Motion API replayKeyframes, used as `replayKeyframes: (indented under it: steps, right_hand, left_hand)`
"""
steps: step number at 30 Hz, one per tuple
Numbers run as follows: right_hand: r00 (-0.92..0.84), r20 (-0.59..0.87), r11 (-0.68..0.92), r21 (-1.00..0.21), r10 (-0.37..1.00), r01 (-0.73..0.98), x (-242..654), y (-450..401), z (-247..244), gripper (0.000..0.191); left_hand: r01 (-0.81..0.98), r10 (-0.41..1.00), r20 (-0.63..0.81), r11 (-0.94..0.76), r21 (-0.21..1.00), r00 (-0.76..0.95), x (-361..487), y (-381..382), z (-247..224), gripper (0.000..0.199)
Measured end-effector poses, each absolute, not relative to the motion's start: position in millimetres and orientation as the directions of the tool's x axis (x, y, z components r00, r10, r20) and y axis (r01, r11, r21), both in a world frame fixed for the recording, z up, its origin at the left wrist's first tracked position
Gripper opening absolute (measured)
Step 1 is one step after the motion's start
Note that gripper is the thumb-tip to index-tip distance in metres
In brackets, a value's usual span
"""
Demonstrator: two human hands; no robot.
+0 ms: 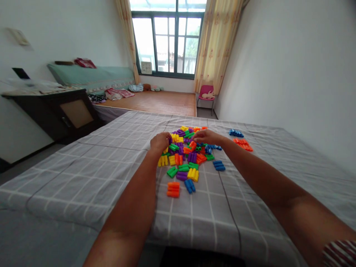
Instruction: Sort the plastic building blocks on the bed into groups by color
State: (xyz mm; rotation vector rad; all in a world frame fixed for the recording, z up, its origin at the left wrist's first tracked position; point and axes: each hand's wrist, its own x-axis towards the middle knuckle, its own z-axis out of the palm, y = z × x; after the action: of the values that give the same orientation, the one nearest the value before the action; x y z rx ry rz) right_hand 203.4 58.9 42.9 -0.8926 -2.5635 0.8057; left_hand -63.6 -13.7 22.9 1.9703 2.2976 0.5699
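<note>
A heap of plastic building pieces (pixel 180 148), tube-shaped and joined in rows, lies on a grey checked cloth (pixel 111 159). They are purple, yellow, green, orange and blue. At the heap's left edge my left hand (pixel 160 142) is curled closed, with a purple piece (pixel 170 141) at its fingertips. My right hand (pixel 206 137) reaches over the heap's right side, fingers bent together and pointing down among the pieces; what they grip is too small to make out. Closer to me lie an orange piece (pixel 173 189) and a blue piece (pixel 190 186).
To the right sit a blue row of pieces (pixel 236 133), an orange group (pixel 243 144) and a single blue piece (pixel 219 165). Beyond the cloth are a wooden bed platform (pixel 167 102), a pink chair (pixel 206 91) and a window. A dark cabinet (pixel 69 111) stands left.
</note>
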Motion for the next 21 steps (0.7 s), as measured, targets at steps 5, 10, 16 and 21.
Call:
replayKeyframes:
  steps: [5, 10, 16, 21]
  right_hand:
    - [-0.49, 0.259, 0.554, -0.374, 0.832, 0.744, 203, 80, 46, 0.022]
    - [-0.519, 0.196, 0.544, -0.114, 0.832, 0.831, 172, 86, 31, 0.025]
    - [-0.483, 0.108, 0.493, -0.281, 0.869, 0.824, 169, 92, 23, 0.027]
    - [-0.542, 0.094, 0.482, -0.599, 0.835, 0.64, 187, 89, 26, 0.022]
  left_hand:
    - [0.943, 0.966, 0.202, 0.092, 0.321, -0.163, -64, -11, 21, 0.029]
    - [0.937, 0.961, 0.221, 0.084, 0.34, -0.166, -66, -11, 19, 0.031]
    - [0.935, 0.96, 0.231, 0.072, 0.346, -0.159, -66, -15, 21, 0.032]
    - [0.923, 0.956, 0.255, 0.038, 0.382, -0.145, -66, -13, 22, 0.032]
